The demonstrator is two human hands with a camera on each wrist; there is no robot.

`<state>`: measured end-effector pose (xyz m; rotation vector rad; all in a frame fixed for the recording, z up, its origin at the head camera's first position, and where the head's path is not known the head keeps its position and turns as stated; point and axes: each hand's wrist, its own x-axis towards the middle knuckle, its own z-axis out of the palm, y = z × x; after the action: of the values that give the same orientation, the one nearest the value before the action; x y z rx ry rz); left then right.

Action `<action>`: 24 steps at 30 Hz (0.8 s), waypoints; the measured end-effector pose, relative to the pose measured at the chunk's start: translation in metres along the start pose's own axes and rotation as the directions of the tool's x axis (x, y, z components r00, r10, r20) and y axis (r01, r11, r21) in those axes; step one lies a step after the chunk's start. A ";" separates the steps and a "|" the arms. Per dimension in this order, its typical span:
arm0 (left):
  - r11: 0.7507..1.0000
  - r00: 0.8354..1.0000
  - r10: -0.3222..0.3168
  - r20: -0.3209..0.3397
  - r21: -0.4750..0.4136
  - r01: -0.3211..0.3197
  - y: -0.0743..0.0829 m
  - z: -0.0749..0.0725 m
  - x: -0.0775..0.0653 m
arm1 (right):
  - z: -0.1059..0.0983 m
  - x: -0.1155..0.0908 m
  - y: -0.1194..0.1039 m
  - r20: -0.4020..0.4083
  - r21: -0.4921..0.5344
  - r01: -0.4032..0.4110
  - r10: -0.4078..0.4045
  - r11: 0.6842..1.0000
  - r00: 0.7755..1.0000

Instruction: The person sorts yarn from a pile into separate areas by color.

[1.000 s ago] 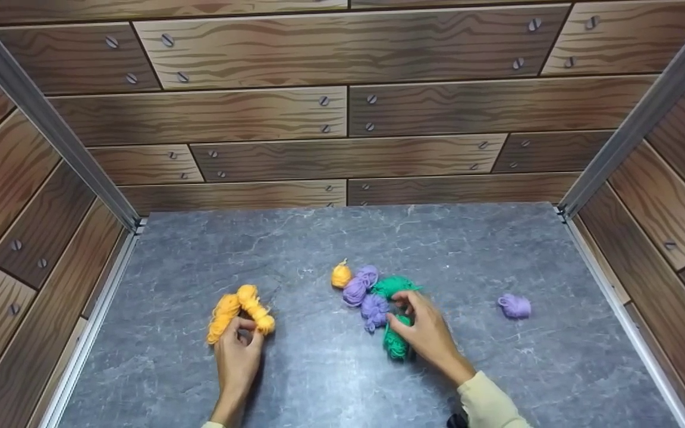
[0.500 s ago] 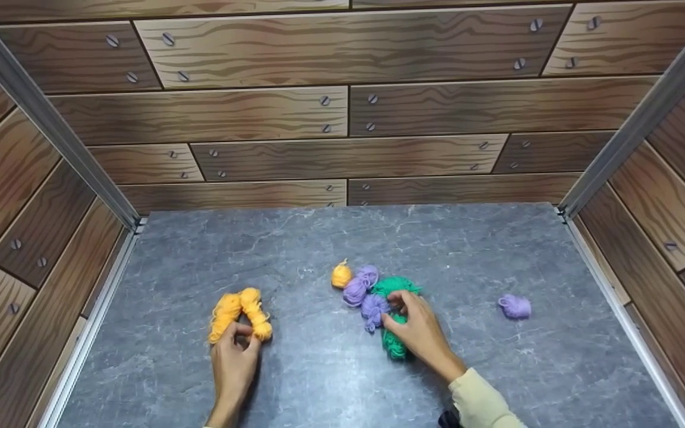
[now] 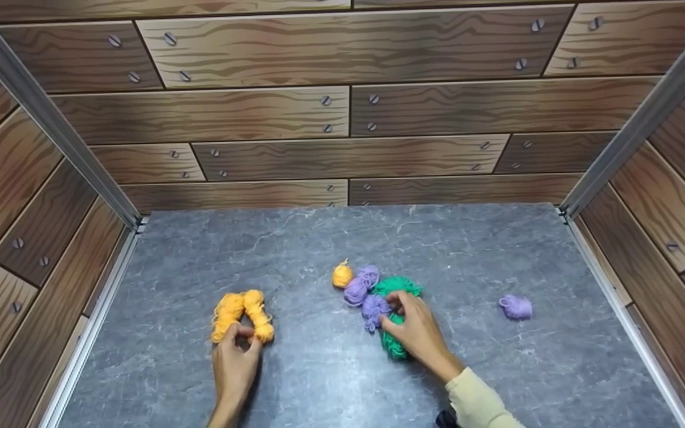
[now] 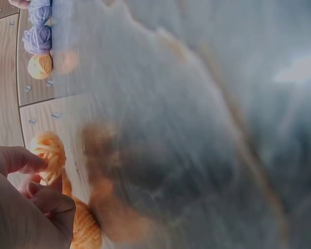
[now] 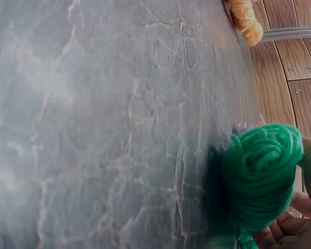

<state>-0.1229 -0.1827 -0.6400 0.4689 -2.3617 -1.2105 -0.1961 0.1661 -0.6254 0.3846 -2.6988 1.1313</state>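
Note:
Two orange yarn skeins [image 3: 257, 315] lie in an upside-down V at the left of the grey tabletop. My left hand [image 3: 235, 362] pinches the near end of the right-hand skein, and in the left wrist view its fingertips press into the yarn [image 4: 51, 155]. Around the near green yarn bundle [image 3: 394, 345] my right hand [image 3: 418, 333] curls thumb and fingers, gripping it; in the right wrist view this green bundle [image 5: 262, 176] is large. A second green bundle [image 3: 399, 285] lies just behind it. Two purple bundles [image 3: 361, 286] stand against the green ones on their left.
A small orange ball [image 3: 342, 276] sits at the back left end of the purple bundles. One purple bundle [image 3: 515, 307] lies alone at the right. Wood-patterned panels [image 3: 342, 113] and metal rails [image 3: 634, 333] border the grey tabletop [image 3: 319, 380].
The left hand has drawn the right orange skein's near end slightly left, narrowing the V. My right hand has shifted a little left, and the near green bundle has moved closer to the purple one.

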 end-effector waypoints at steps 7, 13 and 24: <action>0.999 1.000 -0.013 0.008 0.032 0.013 0.000 0.000 0.001 | 0.002 0.002 -0.003 0.011 -0.003 -0.039 0.039 0.999 0.999; 1.000 1.000 0.015 -0.008 0.026 -0.015 -0.006 0.002 -0.001 | 0.001 0.004 -0.004 0.003 -0.002 -0.064 0.064 0.998 0.998; 0.997 0.997 0.071 -0.008 0.022 -0.071 -0.020 0.003 -0.001 | 0.002 0.005 -0.004 0.034 0.002 -0.118 0.117 0.993 0.993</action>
<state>-0.1216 -0.1907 -0.6581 0.3936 -2.3656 -1.1491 -0.1998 0.1611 -0.6225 0.2501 -2.7815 1.1706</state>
